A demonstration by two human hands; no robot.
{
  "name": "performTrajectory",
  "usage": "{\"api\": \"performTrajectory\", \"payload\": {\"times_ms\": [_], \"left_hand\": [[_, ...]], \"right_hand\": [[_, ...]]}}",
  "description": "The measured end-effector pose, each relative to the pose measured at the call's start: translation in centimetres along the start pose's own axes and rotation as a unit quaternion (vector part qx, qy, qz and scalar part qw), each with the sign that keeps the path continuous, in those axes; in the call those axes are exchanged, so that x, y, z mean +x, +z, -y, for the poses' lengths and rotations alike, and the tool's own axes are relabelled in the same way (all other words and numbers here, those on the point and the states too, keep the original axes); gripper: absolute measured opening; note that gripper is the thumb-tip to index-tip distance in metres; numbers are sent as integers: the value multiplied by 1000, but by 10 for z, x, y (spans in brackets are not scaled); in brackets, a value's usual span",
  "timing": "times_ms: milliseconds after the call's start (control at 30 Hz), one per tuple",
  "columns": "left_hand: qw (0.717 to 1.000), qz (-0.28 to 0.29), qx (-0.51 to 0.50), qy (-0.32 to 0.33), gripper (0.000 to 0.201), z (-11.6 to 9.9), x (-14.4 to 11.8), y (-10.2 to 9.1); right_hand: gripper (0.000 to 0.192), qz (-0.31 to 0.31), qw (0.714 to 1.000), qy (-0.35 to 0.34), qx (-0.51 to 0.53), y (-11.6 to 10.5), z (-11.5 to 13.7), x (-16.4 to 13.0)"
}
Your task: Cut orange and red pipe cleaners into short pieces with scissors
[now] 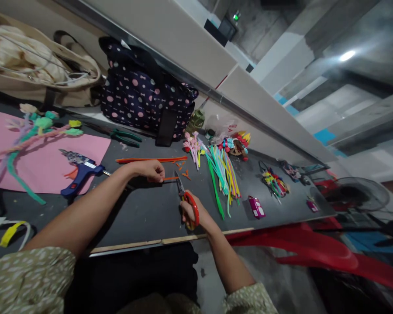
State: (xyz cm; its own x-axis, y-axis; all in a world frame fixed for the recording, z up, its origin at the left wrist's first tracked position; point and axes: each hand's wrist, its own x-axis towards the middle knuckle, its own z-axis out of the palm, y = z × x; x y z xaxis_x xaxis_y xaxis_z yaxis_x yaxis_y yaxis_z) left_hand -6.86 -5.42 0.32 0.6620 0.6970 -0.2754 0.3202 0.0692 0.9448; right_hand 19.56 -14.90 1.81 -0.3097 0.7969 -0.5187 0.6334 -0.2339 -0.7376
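My left hand [153,171] pinches an orange pipe cleaner [170,179] that sticks out to the right over the dark table. In my right hand [193,211] are scissors [192,208] with red and yellow handles. Their blades point away from me and lie around or against the free end of the pipe cleaner; I cannot tell whether they touch it. Several short orange cut pieces [185,174] are scattered just beyond the blades. Behind my left hand lies a bundle of long orange pipe cleaners [150,160].
A blue glue gun [81,172] rests on pink paper [96,150] with pipe-cleaner flowers [36,128]. Green-handled pliers [126,137] lie before a dotted bag [147,96]. Multicoloured pipe cleaners [224,172] and a magenta pack [256,207] are to the right. A red chair [298,246] stands beside the table.
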Motion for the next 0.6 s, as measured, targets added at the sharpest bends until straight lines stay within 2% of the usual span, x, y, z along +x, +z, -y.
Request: {"api": "performTrajectory", "payload": {"times_ms": [100,200,367,433,600], "left_hand": [[1000,-11,-4,4,21,-3,-4,-4],[1000,-26,-7,-1,22,-6,-7,-7],[999,-33,-15,3,20,-2,-5,-7],[999,-32,-23,12,20,1,-2,-6],[999,-27,-36,26,20,5,2,-5]], "right_hand": [[26,1,999,6,48,0,-6,6],[39,-18,992,7,122,-3,-12,6],[60,-1,969,18,247,-13,-15,-10],[60,6,966,17,258,-18,-15,-17],[56,19,978,39,206,-21,-8,-22]]}}
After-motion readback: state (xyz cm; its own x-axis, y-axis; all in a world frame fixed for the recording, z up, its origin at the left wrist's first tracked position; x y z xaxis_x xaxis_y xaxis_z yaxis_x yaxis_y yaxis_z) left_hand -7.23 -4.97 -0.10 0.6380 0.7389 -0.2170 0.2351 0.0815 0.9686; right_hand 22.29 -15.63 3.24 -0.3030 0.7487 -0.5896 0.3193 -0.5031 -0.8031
